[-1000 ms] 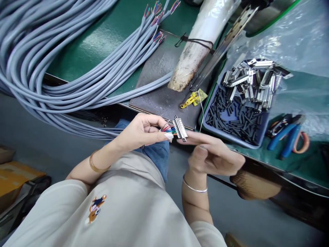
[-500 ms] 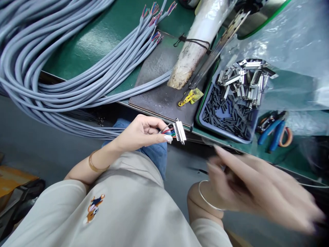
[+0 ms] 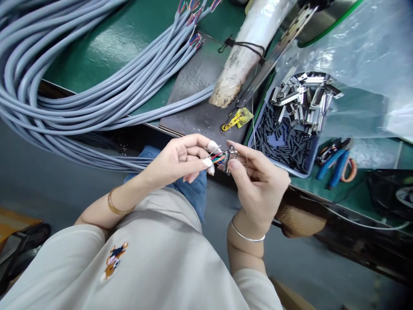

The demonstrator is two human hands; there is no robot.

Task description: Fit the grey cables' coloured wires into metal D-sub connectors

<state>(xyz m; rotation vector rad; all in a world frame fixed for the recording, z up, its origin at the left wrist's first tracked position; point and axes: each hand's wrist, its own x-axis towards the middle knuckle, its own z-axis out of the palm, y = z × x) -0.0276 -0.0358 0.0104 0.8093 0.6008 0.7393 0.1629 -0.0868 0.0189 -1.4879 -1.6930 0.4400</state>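
Note:
My left hand (image 3: 183, 159) pinches the coloured wires (image 3: 218, 159) at the end of a grey cable, with wrapped fingertips. These wires run to a metal D-sub connector (image 3: 229, 157), its row of pins facing left. My right hand (image 3: 258, 181) grips that connector between thumb and index finger, so part of it is hidden. Both hands meet just off the table edge, above my lap. A thin wire (image 3: 253, 125) runs down from near the metal stand to my right fingers; whether they hold it I cannot tell.
A bundle of grey cables (image 3: 106, 103) lies across the left. Beyond my hands are a dark plate (image 3: 193, 112), a wrapped tube (image 3: 238, 60) and a yellow clip (image 3: 237, 119). At right stand a bin (image 3: 303, 174) of connectors and black sleeves, and blue-handled pliers (image 3: 338, 170).
My right hand, blurred and apart at the lower right before, has come left and closed on the connector. The connector has turned in my fingers. The view has shifted slightly.

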